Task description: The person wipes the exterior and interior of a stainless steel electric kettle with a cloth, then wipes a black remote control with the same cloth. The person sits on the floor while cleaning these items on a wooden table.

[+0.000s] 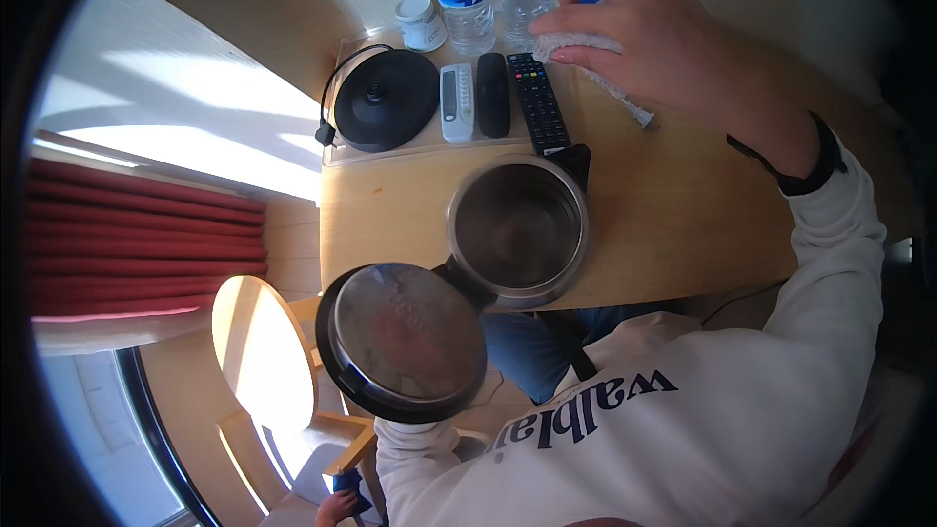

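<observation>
My right hand (pixel 644 44) grips a white cloth (pixel 578 42), one narrow end of which hangs toward the tabletop. Below it is an electric kettle with a steel interior (pixel 516 230), its mouth facing me. No contents show inside. A black spout-like part (pixel 575 161) juts from the upper right of the rim. The kettle's lid (pixel 410 333) is swung back on its hinge, its metal underside up. My left sleeve (pixel 413 443) runs up behind this lid, which hides my left hand, so its hold cannot be seen.
On a clear tray (pixel 424 150) lie the black kettle base (pixel 384 99), a white remote (pixel 457 102), a dark object (pixel 493 95) and a black remote (pixel 540 102). Two water bottles (pixel 468 22) and a white jar (pixel 421 23) stand behind. Another person's hand (pixel 337 507) shows near a wooden chair (pixel 263 351).
</observation>
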A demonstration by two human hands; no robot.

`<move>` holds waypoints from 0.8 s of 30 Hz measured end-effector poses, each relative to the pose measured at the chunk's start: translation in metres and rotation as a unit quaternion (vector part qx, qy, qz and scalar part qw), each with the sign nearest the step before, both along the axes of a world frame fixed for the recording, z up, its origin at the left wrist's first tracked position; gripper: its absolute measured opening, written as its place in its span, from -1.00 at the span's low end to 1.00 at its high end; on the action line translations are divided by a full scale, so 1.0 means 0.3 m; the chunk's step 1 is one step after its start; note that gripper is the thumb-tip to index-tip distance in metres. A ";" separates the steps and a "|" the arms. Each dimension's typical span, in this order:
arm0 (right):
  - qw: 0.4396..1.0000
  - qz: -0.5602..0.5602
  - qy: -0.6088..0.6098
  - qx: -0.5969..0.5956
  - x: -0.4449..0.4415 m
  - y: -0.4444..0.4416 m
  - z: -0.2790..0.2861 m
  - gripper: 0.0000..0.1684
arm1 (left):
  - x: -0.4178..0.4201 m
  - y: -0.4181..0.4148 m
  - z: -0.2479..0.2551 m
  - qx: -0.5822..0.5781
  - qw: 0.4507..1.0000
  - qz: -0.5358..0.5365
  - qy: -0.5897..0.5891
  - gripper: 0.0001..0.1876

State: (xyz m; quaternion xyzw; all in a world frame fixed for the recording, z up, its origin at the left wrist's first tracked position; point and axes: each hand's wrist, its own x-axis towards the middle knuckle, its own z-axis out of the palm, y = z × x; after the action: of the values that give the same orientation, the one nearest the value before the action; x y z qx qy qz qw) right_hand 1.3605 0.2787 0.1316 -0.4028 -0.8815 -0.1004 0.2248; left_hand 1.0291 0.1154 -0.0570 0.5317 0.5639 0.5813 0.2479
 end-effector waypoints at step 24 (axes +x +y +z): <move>0.950 0.148 -0.043 0.271 0.104 -0.636 -0.496 -0.87 | 0.580 -0.140 0.202 -0.002 0.990 -0.129 -0.051 -0.61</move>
State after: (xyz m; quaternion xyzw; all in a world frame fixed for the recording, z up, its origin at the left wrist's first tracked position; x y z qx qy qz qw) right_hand 1.3916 0.0879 -0.0171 -0.1869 -0.8799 -0.3176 0.3000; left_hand 1.2031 0.0734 0.0036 0.5692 0.4786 0.5693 0.3505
